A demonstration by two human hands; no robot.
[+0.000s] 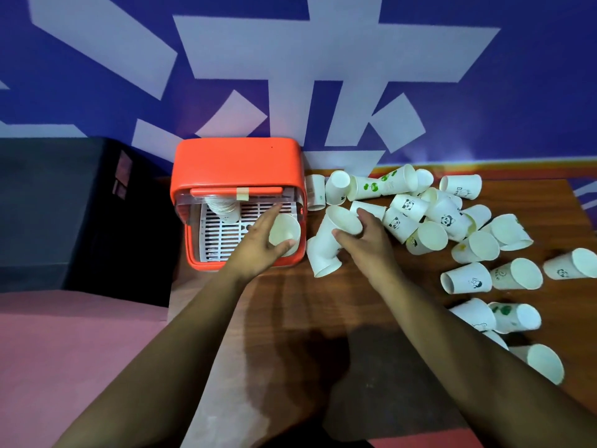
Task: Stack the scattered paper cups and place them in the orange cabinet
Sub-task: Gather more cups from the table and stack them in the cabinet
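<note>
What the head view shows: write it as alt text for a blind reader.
The left hand holds a paper cup at the open orange cabinet, where a cup stack sits; the right hand grips a second cup. More loose cups litter the wooden table.

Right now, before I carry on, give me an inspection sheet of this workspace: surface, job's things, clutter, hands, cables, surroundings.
Surface: wooden table, dark brown.
Job's things: orange cabinet open; stored stack on its white rack.
Clutter: loose cups scattered right of the cabinet, mostly on their sides.
Grippers: left hand holds single cup at the cabinet's opening; right hand grips short stack.
Cables: nothing seen.
Surroundings: black box left of cabinet; blue wall behind.
</note>
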